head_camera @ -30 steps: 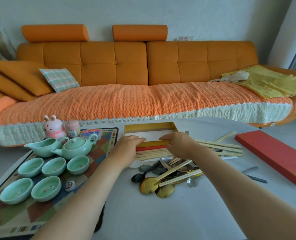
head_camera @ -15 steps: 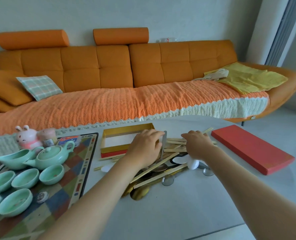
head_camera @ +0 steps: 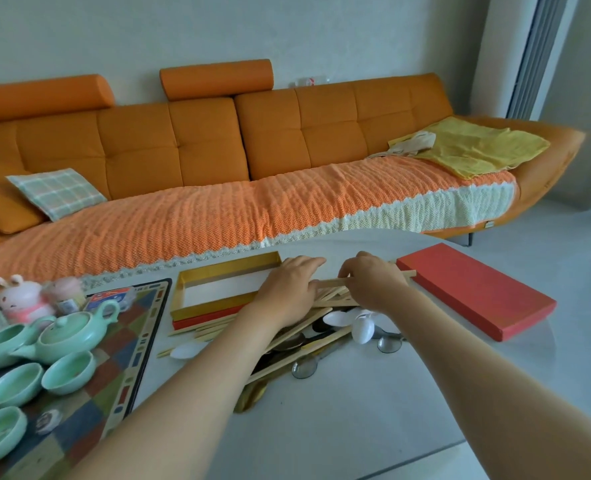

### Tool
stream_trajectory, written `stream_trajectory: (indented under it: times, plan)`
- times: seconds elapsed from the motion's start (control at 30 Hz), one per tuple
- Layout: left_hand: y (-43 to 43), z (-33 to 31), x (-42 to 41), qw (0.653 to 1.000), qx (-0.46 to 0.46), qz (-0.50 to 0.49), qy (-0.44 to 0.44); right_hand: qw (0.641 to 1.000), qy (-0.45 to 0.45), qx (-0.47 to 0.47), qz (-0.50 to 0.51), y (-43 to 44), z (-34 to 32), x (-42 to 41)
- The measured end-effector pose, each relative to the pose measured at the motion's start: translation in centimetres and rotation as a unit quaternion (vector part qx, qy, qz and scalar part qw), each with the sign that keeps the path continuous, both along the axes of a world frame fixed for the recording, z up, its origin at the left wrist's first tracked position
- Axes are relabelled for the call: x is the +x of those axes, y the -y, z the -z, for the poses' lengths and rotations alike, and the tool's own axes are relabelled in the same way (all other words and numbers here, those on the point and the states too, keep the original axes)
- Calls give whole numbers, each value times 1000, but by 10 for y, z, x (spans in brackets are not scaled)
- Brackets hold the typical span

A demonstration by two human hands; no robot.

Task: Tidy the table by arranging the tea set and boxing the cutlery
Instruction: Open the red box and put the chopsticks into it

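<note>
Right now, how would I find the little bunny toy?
Look at the patterned mat at the table's left side, where the green teapot stands. Just behind the teapot, near the sofa, sits the bunny toy. It alone is pink and white with two ears.

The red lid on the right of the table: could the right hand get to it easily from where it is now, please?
Probably yes. The red lid lies flat just beyond the right hand, with nothing on it or between them, though that hand is gripping chopsticks and would need to release them first.
</note>
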State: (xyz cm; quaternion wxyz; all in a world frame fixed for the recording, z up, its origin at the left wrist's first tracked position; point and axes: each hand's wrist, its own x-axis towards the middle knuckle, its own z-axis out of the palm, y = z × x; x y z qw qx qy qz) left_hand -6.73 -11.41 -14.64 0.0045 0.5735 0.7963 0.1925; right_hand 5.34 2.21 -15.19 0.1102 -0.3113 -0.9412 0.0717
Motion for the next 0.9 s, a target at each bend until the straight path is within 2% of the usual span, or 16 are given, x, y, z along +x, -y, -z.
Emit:
stream_trajectory:
  times: [0.27,0.47,0.6,0.73,0.9]
  plan:
    - [20,-1,-9,1000,17,-2,6,999,-23,-15,35,10,-8,1]
    - [18,3,-4,999,29,9,9,999,-5,50,-8,23,-10,12]
    - [13,4,4,997,59,22,-33,997,-60,36,-36,27,-11,20]
    - [24,-1,-6,994,101,-12,-26,990,-104,-12,-91,31,-14,10]
    - [72,-7,-50,984,143,-93,-53,985,-131,0,-110,43,-12,-24]
